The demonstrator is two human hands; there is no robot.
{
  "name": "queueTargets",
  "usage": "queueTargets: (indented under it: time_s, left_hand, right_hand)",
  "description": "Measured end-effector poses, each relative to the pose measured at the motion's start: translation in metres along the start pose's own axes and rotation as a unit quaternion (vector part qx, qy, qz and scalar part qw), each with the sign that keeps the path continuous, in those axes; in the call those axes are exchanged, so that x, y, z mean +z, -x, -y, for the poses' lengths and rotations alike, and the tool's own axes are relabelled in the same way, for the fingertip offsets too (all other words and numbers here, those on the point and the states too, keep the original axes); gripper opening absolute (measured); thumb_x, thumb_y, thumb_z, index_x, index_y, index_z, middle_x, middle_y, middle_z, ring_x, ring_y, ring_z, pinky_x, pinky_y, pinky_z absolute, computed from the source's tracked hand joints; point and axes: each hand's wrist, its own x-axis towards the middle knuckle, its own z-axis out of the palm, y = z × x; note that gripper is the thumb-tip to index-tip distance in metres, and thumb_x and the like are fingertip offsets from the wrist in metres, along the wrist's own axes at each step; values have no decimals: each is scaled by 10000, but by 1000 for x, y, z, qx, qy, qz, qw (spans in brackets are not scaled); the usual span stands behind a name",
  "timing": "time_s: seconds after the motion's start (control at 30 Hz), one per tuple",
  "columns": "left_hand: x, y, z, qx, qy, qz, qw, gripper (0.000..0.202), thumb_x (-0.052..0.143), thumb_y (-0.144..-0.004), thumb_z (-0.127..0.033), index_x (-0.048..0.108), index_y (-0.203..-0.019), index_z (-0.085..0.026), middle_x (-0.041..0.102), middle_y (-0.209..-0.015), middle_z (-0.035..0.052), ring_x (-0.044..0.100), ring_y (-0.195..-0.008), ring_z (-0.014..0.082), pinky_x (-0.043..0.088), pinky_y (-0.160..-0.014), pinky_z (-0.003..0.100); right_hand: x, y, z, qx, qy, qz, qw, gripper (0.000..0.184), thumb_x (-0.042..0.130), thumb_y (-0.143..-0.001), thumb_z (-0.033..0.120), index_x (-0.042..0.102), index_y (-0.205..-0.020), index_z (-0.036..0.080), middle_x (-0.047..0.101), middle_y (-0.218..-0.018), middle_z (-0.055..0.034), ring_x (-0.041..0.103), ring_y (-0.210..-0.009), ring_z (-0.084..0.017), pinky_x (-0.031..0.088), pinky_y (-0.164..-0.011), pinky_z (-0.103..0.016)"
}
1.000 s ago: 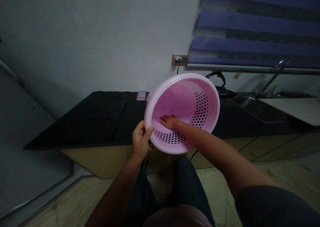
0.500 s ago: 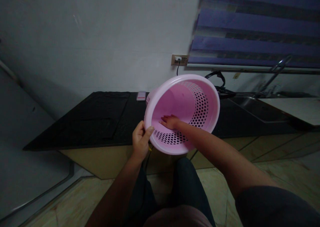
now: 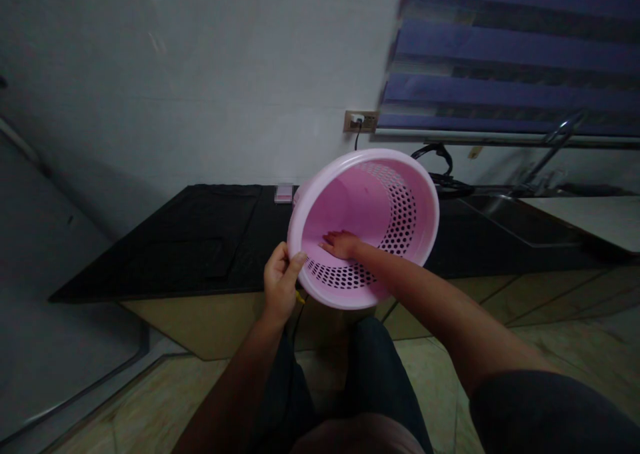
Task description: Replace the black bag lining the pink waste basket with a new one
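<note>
1. A round pink plastic basket with bands of round holes in its side point(image 3: 370, 204) was tilted at the front of the long black bench point(image 3: 170, 231), its wide mouth turned toward the person; whether the bench bore any of its weight could not be told

2. The left hand point(image 3: 281, 284) had its grip clamped on the basket's rim at eight o'clock, thumb over the lip, most of the fingers hidden behind it

3. The right hand point(image 3: 341, 245) reached in over the rim between four and five o'clock and lay low inside, its grip apart, fingers pointing toward ten o'clock; anything beneath the palm was hidden

4. Good handling seemed to call for a firm left hold, since a hard push from inside could have swung the basket about that single pinch

5. Light, even pressure from a flat right palm looked safest for the perforated wall

6. The forearm blocked the inside near five o'clock, so a slight turn of the rim would probably have bared that part

7. A small pink-and-white box point(image 3: 283, 193) sat just beside the basket at ten o'clock, and a black looped bundle point(image 3: 453, 186) at two o'clock, so sideways swings deserved care
</note>
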Motion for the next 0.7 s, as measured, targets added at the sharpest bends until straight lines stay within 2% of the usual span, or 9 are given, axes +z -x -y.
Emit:
queueTargets:
  time_s: [0.17,0.27,0.7]
  left_hand:
    - [-1,-2,-2,-10,11,5,1000,311,763,-725,-358,525,-655,-170,485,-606,-39,433,-545,81,367,-502,174]
    - [-2,-3,-3,-19,12,16,1000,313,765,-725,-362,526,-658,-171,491,-597,-40,429,-531,78,360,-490,171]
    - [-7,-11,-3,-25,2,40,999,268,761,-719,-346,554,-731,-177,540,-640,-28,494,-576,93,405,-534,178]
  right_hand:
    - [-3,1,2,15,-25,10,1000,691,238,-949,559,435,-1453,128,414,-1430,-139,442,-1308,-284,357,-1100,-411]
    - [-2,2,2,18,-33,5,999,664,273,-950,533,434,-1454,131,395,-1440,-142,446,-1306,-278,348,-1108,-402]
    - [-4,-5,6,18,-54,-11,998,642,274,-956,523,462,-1438,144,448,-1407,-128,488,-1268,-281,389,-1083,-380]
